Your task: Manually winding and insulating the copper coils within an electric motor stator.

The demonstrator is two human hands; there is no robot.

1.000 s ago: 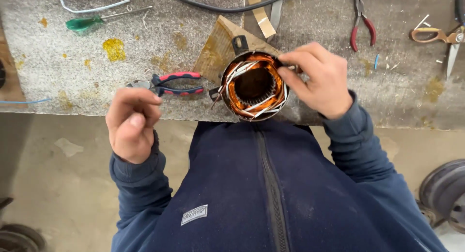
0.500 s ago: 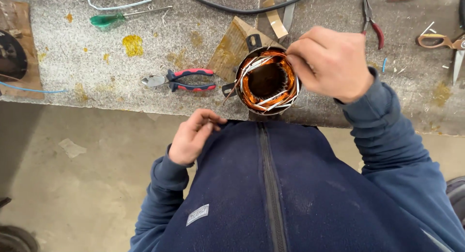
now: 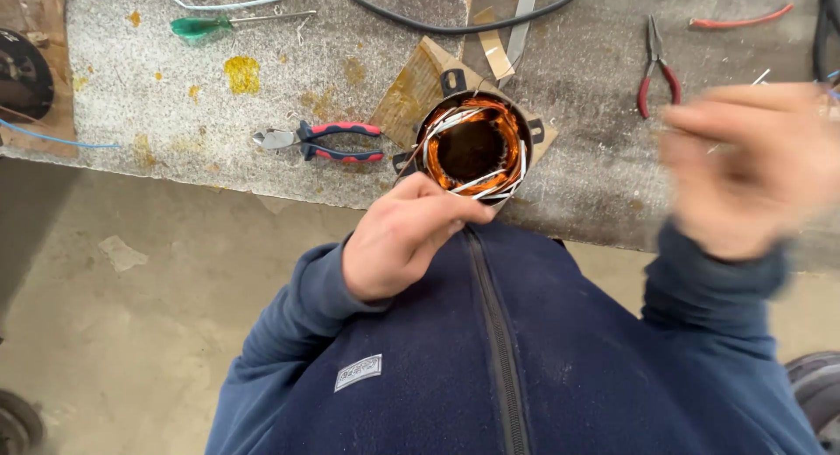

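Observation:
A round motor stator (image 3: 472,144) with copper windings and white wire leads sits on a piece of cardboard (image 3: 409,94) at the near edge of the grey workbench (image 3: 175,114). My left hand (image 3: 402,238) reaches up from my lap, and its curled fingers grip the stator's near rim. My right hand (image 3: 754,168) is off to the right of the stator, above the bench and heavily blurred. Whether it holds anything cannot be made out.
Red-and-blue cutters (image 3: 319,142) lie left of the stator. A green-handled screwdriver (image 3: 203,26), a black cable (image 3: 455,22), red-handled pliers (image 3: 656,70) and a red wire (image 3: 739,19) lie farther back. A dark round part (image 3: 22,70) sits far left. Concrete floor lies below the bench edge.
My right hand has left the stator's rim and swung out to the right. My left hand has risen from my lap to the stator's near rim.

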